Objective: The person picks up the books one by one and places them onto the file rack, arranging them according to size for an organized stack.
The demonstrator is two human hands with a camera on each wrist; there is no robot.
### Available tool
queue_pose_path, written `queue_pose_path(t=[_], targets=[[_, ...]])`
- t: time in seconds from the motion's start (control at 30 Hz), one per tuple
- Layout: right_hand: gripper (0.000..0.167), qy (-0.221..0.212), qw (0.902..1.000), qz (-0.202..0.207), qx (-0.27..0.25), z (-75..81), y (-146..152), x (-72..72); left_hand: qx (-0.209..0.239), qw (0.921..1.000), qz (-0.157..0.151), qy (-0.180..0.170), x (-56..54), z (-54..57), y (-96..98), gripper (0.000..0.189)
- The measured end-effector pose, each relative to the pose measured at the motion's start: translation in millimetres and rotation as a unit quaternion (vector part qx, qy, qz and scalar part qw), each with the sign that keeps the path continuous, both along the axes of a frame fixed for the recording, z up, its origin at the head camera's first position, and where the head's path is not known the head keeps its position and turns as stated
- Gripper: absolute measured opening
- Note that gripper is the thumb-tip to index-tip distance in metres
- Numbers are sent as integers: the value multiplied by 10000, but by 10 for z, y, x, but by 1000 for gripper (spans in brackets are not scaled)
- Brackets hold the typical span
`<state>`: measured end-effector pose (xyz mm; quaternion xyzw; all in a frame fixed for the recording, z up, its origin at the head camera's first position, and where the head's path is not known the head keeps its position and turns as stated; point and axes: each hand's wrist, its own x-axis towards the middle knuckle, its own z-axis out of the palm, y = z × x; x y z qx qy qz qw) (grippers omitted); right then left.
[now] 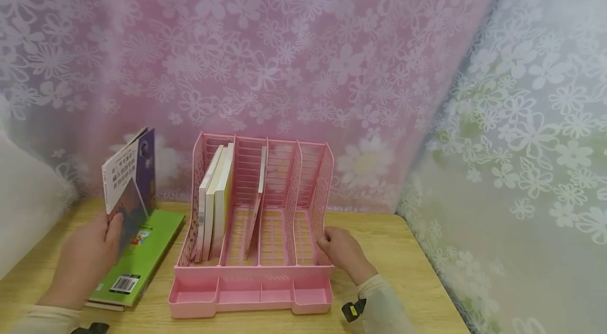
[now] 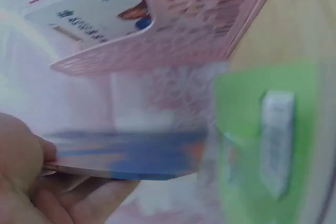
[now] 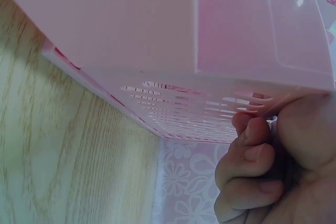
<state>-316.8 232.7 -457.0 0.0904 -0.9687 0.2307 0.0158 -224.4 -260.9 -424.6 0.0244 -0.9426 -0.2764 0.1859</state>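
Observation:
My left hand (image 1: 90, 255) pinches a book (image 1: 118, 181) with a white and grey cover between thumb and fingers, holding it upright. A purple cover (image 1: 149, 165) shows just behind it; whether it is a separate book is unclear. Below lies a green book (image 1: 161, 234) with a barcode. In the left wrist view the left hand (image 2: 58, 182) grips the book (image 2: 131, 156) by one edge. My right hand (image 1: 346, 252) grips the front edge of the right side wall of a pink book rack (image 1: 251, 276). In the right wrist view the fingers of that hand (image 3: 257, 177) curl against the rack's slotted wall (image 3: 189, 108).
Several books (image 1: 215, 202) stand in the rack's leftmost slot, and a thin one (image 1: 256, 202) leans in the second slot. Small trays (image 1: 277, 297) line the rack's front. The wooden table (image 1: 393, 265) meets a flowered pink curtain (image 1: 284, 60) behind and a pale one (image 1: 531, 165) at right.

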Motion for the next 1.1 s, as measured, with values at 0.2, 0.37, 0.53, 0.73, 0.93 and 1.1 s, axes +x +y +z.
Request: queue_pose_path(t=[0.2, 0.37, 0.53, 0.73, 0.93, 1.1], targets=[[23, 101, 9999, 49, 8, -21, -7, -1, 414, 9988, 123, -210, -55, -206, 32, 54], [24, 92, 9999, 96, -22, -30, -14, 3, 149, 9975, 179, -672, -46, -233, -50, 50], [24, 102, 9999, 67, 41, -34, 3, -4, 170, 9955, -248, -894, -85, -204, -131, 43], [24, 185, 9997, 106, 100, -29, 7, -18, 969, 9883, -323, -1136, -158, -187, -226, 57], [24, 149, 9998, 112, 62, -24, 4, -10, 2638, 9596, -493, -845, -196, -242, -204, 60], [25, 186, 9997, 160, 73, -25, 14, -14, 2664, 9625, -479, -191, -126, -192, -105, 52]])
